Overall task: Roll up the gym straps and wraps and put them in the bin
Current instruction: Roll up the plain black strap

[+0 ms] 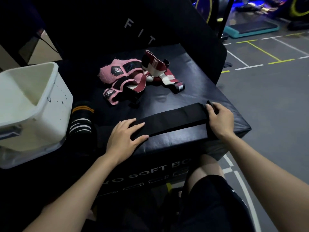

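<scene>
A long black strap (pixel 173 120) lies flat along the near edge of a black soft box (pixel 192 91). My left hand (pixel 124 137) rests flat on its left end, fingers straight. My right hand (pixel 219 118) holds the right end, fingers curled over the strap's folded tip. Farther back on the box sits a tangle of pink wraps (pixel 120 76) and a dark red and white wrap (pixel 158 69). A white bin (pixel 33 104) stands at the left. Between bin and box lies a rolled black wrap with orange and white stripes (pixel 82 118).
A tall black pad with white letters (pixel 133 29) stands behind the box. Grey gym floor with white and yellow lines (pixel 267 81) spreads to the right. A teal step platform (pixel 250 30) and exercise bikes sit far back. My knee (pixel 209 169) is below the box edge.
</scene>
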